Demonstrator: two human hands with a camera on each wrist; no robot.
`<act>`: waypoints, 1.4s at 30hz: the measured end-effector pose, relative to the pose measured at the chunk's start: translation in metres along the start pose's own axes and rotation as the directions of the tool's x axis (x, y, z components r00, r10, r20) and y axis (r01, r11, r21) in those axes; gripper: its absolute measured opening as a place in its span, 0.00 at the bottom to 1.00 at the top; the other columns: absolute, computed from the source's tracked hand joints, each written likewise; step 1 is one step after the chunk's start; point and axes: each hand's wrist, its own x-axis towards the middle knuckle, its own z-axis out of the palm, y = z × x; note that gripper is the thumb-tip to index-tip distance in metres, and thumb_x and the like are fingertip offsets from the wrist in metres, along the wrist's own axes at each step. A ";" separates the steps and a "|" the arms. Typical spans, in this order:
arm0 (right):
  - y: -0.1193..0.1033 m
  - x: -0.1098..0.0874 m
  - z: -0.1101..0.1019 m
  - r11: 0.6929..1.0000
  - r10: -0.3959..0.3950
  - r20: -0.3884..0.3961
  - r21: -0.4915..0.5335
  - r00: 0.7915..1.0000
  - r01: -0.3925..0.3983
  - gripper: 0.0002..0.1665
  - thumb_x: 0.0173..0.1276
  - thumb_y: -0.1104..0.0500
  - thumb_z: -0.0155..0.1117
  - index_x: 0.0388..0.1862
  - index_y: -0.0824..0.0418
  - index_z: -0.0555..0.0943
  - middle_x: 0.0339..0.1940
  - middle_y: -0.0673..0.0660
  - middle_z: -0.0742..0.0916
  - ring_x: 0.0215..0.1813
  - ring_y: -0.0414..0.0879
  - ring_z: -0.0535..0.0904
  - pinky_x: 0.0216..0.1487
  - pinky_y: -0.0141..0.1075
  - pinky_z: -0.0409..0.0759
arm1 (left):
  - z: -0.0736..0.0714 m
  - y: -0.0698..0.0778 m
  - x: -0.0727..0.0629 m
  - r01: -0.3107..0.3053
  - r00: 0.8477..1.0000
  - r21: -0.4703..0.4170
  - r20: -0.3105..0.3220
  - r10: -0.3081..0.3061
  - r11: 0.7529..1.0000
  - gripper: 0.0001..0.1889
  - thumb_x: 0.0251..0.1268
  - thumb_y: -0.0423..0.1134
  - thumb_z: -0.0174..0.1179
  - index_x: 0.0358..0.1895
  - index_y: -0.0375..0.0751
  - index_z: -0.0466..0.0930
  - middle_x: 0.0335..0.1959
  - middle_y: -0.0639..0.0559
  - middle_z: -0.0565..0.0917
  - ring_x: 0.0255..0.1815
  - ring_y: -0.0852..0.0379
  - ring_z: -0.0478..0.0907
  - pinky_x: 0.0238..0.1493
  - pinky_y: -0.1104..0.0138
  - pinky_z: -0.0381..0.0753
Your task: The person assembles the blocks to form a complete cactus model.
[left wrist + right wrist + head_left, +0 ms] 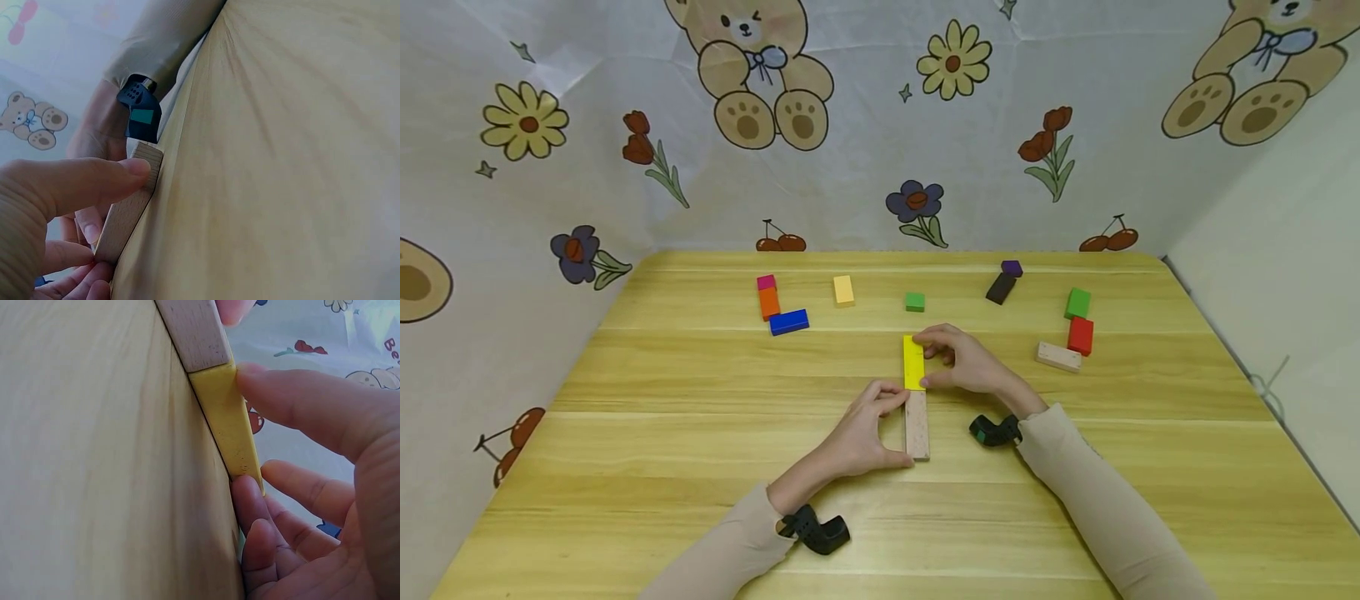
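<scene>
A yellow block (913,365) and a plain wooden block (917,429) lie end to end in a line at the middle of the table. My left hand (859,435) grips the wooden block lengthwise, thumb at its near end and fingers by its far end. My right hand (968,363) holds the yellow block, thumb near the joint and fingers around its far end. In the right wrist view the ends of the yellow block (225,419) and the wooden block (199,334) meet. The thumb covers part of the wooden block (128,215) in the left wrist view.
At the back left are pink (766,282), orange (769,304) and blue (789,322) blocks, then a pale yellow one (844,291). A small green block (915,302) sits beyond my hands. Purple (1012,268), black (1001,288), green (1078,303), red (1081,336) and wooden (1059,357) blocks lie right.
</scene>
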 end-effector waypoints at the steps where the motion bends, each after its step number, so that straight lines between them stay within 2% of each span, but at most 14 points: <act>1: 0.000 0.000 0.000 1.000 -0.003 0.001 0.000 1.000 0.003 0.39 0.54 0.61 0.77 0.66 0.64 0.74 0.60 0.63 0.77 0.53 0.53 0.76 0.49 0.37 0.72 | 0.000 0.000 0.000 0.001 1.000 -0.002 0.002 -0.001 1.000 0.49 0.41 0.43 0.80 0.71 0.34 0.65 0.66 0.51 0.67 0.61 0.55 0.69 0.63 0.57 0.72; 8: 0.001 0.000 0.001 1.000 0.008 0.001 0.001 1.000 -0.008 0.40 0.54 0.61 0.77 0.66 0.62 0.74 0.58 0.60 0.78 0.53 0.51 0.76 0.50 0.36 0.72 | 0.000 0.001 0.000 0.002 1.000 -0.002 -0.002 -0.002 1.000 0.49 0.41 0.42 0.80 0.70 0.34 0.66 0.65 0.52 0.67 0.61 0.55 0.70 0.62 0.57 0.72; 13: 0.002 -0.001 -0.003 0.999 0.017 0.016 0.042 1.000 -0.017 0.42 0.55 0.59 0.77 0.68 0.62 0.71 0.57 0.61 0.79 0.53 0.52 0.76 0.52 0.39 0.72 | -0.002 0.003 -0.001 0.007 1.000 -0.012 -0.008 -0.007 1.000 0.50 0.40 0.46 0.81 0.70 0.34 0.67 0.65 0.52 0.67 0.60 0.55 0.70 0.62 0.57 0.73; 18: 0.005 0.001 -0.011 0.995 0.027 0.005 0.097 1.000 -0.027 0.42 0.59 0.59 0.74 0.71 0.65 0.68 0.58 0.64 0.79 0.54 0.55 0.78 0.52 0.38 0.77 | -0.007 0.004 0.003 -0.029 0.996 -0.018 -0.083 0.028 0.999 0.46 0.44 0.50 0.78 0.69 0.37 0.70 0.63 0.50 0.68 0.57 0.52 0.70 0.55 0.58 0.75; 20: 0.005 0.003 -0.015 0.994 0.037 -0.014 0.100 0.999 -0.036 0.41 0.61 0.59 0.73 0.71 0.64 0.68 0.59 0.65 0.78 0.54 0.56 0.78 0.51 0.38 0.78 | -0.010 0.002 0.007 -0.061 0.991 0.017 -0.115 0.063 0.998 0.44 0.46 0.51 0.76 0.69 0.38 0.70 0.65 0.47 0.67 0.61 0.48 0.69 0.59 0.53 0.74; 22: 0.005 0.005 -0.020 0.993 0.052 -0.038 0.105 0.998 -0.048 0.41 0.61 0.58 0.73 0.71 0.63 0.68 0.62 0.65 0.77 0.55 0.56 0.78 0.51 0.39 0.77 | -0.013 -0.001 0.011 -0.083 0.989 0.075 -0.119 0.091 0.994 0.45 0.48 0.52 0.75 0.70 0.39 0.68 0.70 0.45 0.64 0.69 0.45 0.63 0.65 0.46 0.68; 24: 0.004 0.008 -0.024 0.993 0.066 -0.065 0.107 0.996 -0.059 0.41 0.61 0.58 0.73 0.72 0.62 0.68 0.65 0.64 0.75 0.56 0.57 0.78 0.51 0.42 0.76 | -0.015 -0.004 0.016 -0.101 0.989 0.127 -0.092 0.113 0.987 0.47 0.49 0.54 0.74 0.73 0.41 0.65 0.76 0.45 0.59 0.75 0.42 0.55 0.71 0.41 0.59; 27: 0.007 0.015 -0.030 0.993 0.081 -0.104 0.099 0.991 -0.070 0.44 0.62 0.57 0.72 0.75 0.61 0.64 0.72 0.62 0.69 0.58 0.58 0.76 0.55 0.47 0.76 | -0.018 -0.010 0.022 -0.110 0.993 0.179 -0.023 0.116 0.978 0.50 0.49 0.57 0.73 0.76 0.44 0.60 0.80 0.47 0.51 0.80 0.40 0.44 0.74 0.37 0.48; 30: 0.008 0.025 -0.034 0.994 0.096 -0.127 0.070 0.987 -0.087 0.49 0.63 0.56 0.71 0.78 0.58 0.57 0.77 0.61 0.64 0.61 0.59 0.74 0.60 0.52 0.75 | -0.019 -0.015 0.026 -0.108 0.994 0.212 0.039 0.102 0.971 0.51 0.50 0.59 0.72 0.77 0.47 0.57 0.81 0.49 0.49 0.81 0.39 0.39 0.75 0.37 0.44; 35: 0.007 0.044 -0.039 0.990 0.133 -0.145 0.059 0.981 -0.125 0.52 0.64 0.56 0.70 0.80 0.55 0.52 0.79 0.61 0.59 0.63 0.61 0.71 0.62 0.55 0.74 | -0.019 -0.019 0.029 -0.132 0.989 0.271 0.107 0.107 0.954 0.52 0.51 0.61 0.69 0.78 0.48 0.55 0.81 0.51 0.48 0.81 0.39 0.36 0.75 0.38 0.42; 42: 0.009 0.066 -0.040 0.980 0.195 -0.121 0.054 0.973 -0.190 0.49 0.66 0.59 0.69 0.79 0.55 0.54 0.78 0.61 0.59 0.61 0.59 0.73 0.61 0.51 0.75 | -0.017 -0.021 0.029 -0.148 0.986 0.310 0.123 0.115 0.939 0.48 0.53 0.63 0.67 0.76 0.49 0.59 0.81 0.52 0.50 0.81 0.42 0.40 0.78 0.44 0.38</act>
